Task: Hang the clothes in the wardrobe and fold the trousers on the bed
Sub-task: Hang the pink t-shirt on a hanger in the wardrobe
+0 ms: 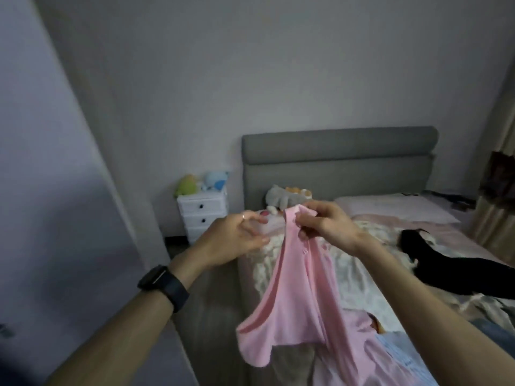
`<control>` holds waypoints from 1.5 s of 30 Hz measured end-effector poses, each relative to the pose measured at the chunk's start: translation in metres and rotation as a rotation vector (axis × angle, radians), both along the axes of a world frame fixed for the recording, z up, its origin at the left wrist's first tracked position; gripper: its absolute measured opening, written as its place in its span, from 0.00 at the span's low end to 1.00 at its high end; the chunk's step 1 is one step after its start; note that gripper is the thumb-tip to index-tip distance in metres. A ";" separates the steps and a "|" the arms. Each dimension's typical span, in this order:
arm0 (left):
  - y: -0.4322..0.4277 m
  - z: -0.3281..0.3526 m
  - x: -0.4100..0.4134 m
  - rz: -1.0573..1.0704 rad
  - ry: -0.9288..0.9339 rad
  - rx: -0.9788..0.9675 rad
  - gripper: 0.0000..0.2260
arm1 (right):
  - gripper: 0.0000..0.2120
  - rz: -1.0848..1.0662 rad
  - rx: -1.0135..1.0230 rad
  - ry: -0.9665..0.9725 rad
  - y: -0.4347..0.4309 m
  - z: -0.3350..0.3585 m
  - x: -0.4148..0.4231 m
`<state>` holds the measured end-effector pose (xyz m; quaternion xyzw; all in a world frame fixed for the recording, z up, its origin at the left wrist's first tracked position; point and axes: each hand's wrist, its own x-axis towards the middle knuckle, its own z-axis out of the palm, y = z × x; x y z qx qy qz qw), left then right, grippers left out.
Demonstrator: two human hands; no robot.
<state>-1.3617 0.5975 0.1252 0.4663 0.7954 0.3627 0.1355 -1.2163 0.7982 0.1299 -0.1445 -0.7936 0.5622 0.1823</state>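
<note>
A pink sleeveless garment hangs in front of me over the near edge of the bed. My right hand pinches its bunched top edge. My left hand, with a dark watch on the wrist, is just left of the garment with fingers loosely curled; I see nothing held in it. A black garment lies across the bed to the right. Blue denim cloth shows at the right edge. The pale wardrobe panel fills the left side.
The bed has a grey headboard, a pink pillow and plush toys. A white nightstand with two more toys stands left of the bed. Curtains hang at the right edge. A narrow strip of floor runs between wardrobe and bed.
</note>
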 end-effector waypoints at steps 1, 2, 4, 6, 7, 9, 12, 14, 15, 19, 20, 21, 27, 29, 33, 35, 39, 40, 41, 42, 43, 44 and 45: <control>-0.008 0.009 0.001 0.011 0.058 0.068 0.16 | 0.09 0.062 0.012 -0.025 -0.014 0.001 -0.011; -0.018 0.017 0.000 0.015 0.123 0.113 0.18 | 0.08 0.120 0.007 -0.031 -0.029 0.003 -0.024; -0.047 0.028 -0.005 0.036 0.265 0.140 0.20 | 0.04 0.218 -0.061 -0.019 -0.062 0.009 -0.049; -0.073 0.034 -0.008 0.088 0.348 0.160 0.16 | 0.05 0.282 -0.140 -0.006 -0.088 0.015 -0.068; -0.085 0.035 -0.010 0.123 0.362 0.184 0.12 | 0.06 0.316 -0.181 -0.014 -0.101 0.017 -0.075; -0.110 0.037 -0.012 0.205 0.365 0.224 0.06 | 0.06 0.382 -0.270 -0.029 -0.129 0.021 -0.084; -0.146 0.036 -0.011 0.368 0.366 0.243 0.07 | 0.02 0.347 -0.347 -0.006 -0.174 0.017 -0.087; -0.168 0.038 -0.010 0.477 0.400 0.258 0.10 | 0.02 0.244 -0.285 0.083 -0.206 0.000 -0.083; -0.178 0.040 -0.010 0.515 0.395 0.266 0.10 | 0.04 0.189 -0.232 0.143 -0.223 -0.011 -0.080; -0.232 0.052 -0.013 0.669 0.376 0.279 0.11 | 0.10 0.091 0.184 0.200 -0.299 -0.059 -0.091; -0.246 0.054 -0.013 0.701 0.383 0.282 0.11 | 0.12 0.093 0.275 0.150 -0.315 -0.068 -0.096; -0.264 0.054 -0.012 0.743 0.388 0.277 0.11 | 0.15 0.110 0.342 0.097 -0.334 -0.076 -0.100; -0.362 0.046 -0.006 0.968 0.309 0.359 0.09 | 0.15 0.374 0.690 -0.181 -0.419 -0.119 -0.118; -0.398 0.041 -0.003 1.077 0.328 0.367 0.09 | 0.14 0.464 0.835 -0.318 -0.432 -0.128 -0.126; -0.479 0.024 0.014 1.282 0.321 0.371 0.09 | 0.18 0.542 0.916 -0.461 -0.444 -0.143 -0.153; -0.509 0.010 0.026 1.391 0.312 0.316 0.09 | 0.21 0.620 0.878 -0.475 -0.455 -0.142 -0.171; -0.558 -0.014 0.052 1.615 0.366 0.146 0.09 | 0.22 0.805 0.947 -0.464 -0.510 -0.145 -0.208; -0.570 -0.018 0.060 1.681 0.387 0.035 0.09 | 0.20 0.816 0.964 -0.441 -0.522 -0.142 -0.216; -0.583 -0.023 0.069 1.742 0.401 -0.087 0.09 | 0.16 0.804 0.929 -0.397 -0.531 -0.137 -0.225; -0.595 -0.028 0.081 1.788 0.401 -0.199 0.10 | 0.13 0.775 0.853 -0.336 -0.538 -0.128 -0.236; -0.605 -0.033 0.091 1.825 0.388 -0.311 0.11 | 0.13 0.721 0.765 -0.259 -0.542 -0.118 -0.247; -0.614 -0.039 0.103 1.868 0.359 -0.432 0.13 | 0.15 0.677 0.703 -0.181 -0.550 -0.109 -0.260; -0.620 -0.044 0.115 1.894 0.318 -0.540 0.15 | 0.15 0.644 0.666 -0.102 -0.557 -0.100 -0.269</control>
